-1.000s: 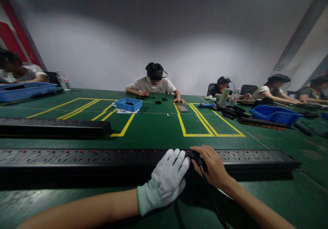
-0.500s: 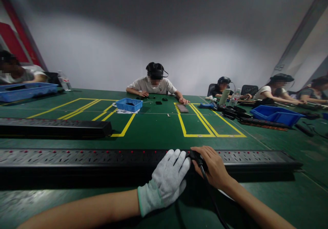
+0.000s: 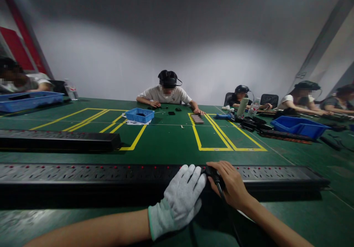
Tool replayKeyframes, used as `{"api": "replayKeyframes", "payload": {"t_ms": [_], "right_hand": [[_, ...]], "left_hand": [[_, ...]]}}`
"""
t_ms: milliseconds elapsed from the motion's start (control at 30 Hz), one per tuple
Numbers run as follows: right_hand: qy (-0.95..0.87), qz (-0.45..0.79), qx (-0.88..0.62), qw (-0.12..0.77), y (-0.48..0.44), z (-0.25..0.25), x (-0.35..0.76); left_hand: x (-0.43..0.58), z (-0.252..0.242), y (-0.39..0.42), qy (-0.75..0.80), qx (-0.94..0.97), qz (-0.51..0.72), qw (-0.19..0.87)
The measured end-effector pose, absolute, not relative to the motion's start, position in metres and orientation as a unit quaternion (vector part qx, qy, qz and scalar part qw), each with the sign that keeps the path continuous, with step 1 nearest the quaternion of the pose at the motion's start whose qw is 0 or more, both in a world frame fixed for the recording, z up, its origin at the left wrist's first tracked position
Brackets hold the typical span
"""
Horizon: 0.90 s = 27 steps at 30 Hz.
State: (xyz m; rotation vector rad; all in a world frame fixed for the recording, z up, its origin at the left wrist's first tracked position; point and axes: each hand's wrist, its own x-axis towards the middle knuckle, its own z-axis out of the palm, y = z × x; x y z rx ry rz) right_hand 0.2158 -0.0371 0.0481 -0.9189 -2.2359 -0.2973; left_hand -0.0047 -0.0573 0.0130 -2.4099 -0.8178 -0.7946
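A long black power strip [image 3: 91,173] with red marks and many sockets lies across the table in front of me. My left hand [image 3: 184,197], in a pale glove with a green-edged cuff, rests over its middle with fingers wrapped on the strip. Right beside it, my bare right hand [image 3: 228,184] grips a black plug [image 3: 213,172] at the strip's top face. From the plug a black cable [image 3: 221,191] runs down toward the table's near edge. The plug's prongs are hidden.
Another black strip [image 3: 58,140] lies farther left. Beyond are a small blue basket [image 3: 139,116], a large blue tray [image 3: 35,101], a blue bin [image 3: 300,126], a bottle [image 3: 71,89] and yellow tape lines. Several people sit around the table; one person's hand [image 3: 198,111] touches a grey block.
The whole view has shifted slightly, so the table and strips appear a little lower. Both my hands keep their places on the strip and plug.
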Motion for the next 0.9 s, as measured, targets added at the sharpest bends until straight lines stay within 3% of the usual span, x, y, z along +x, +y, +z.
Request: {"api": "replayKeyframes", "payload": {"t_ms": [900], "right_hand": [[-0.859,-0.114,-0.354,0.353,-0.0370,0.0476,0.2163]], "left_hand": [[-0.0050,0.0155,-0.0574,-0.303,-0.876,-0.281,0.250]]}}
